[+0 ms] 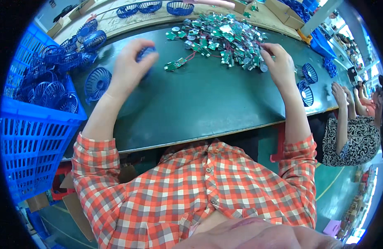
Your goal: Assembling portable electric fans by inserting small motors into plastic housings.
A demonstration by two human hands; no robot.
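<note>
Above the left part of the green worktable (175,112), my left hand (131,64) is closed around a blue round fan guard (146,53). Motion blurs the hand, and its fingers cover part of the guard. My right hand (279,62) is at the right edge of a heap of small green circuit boards (224,39) with red wires. Its thumb and fingertips come together there; what they pinch, if anything, is too small to tell. A circuit board (175,64) lies at the heap's near left, joined to a red wire. Left of my left wrist sits another fan guard (97,83).
A blue plastic crate (38,114) full of blue fan guards stands at the left. Two fan guards (307,83) lie right of my right forearm. More guards (149,6) rest on a wooden shelf (110,25) at the back. A person in patterned clothing (353,139) sits at the right.
</note>
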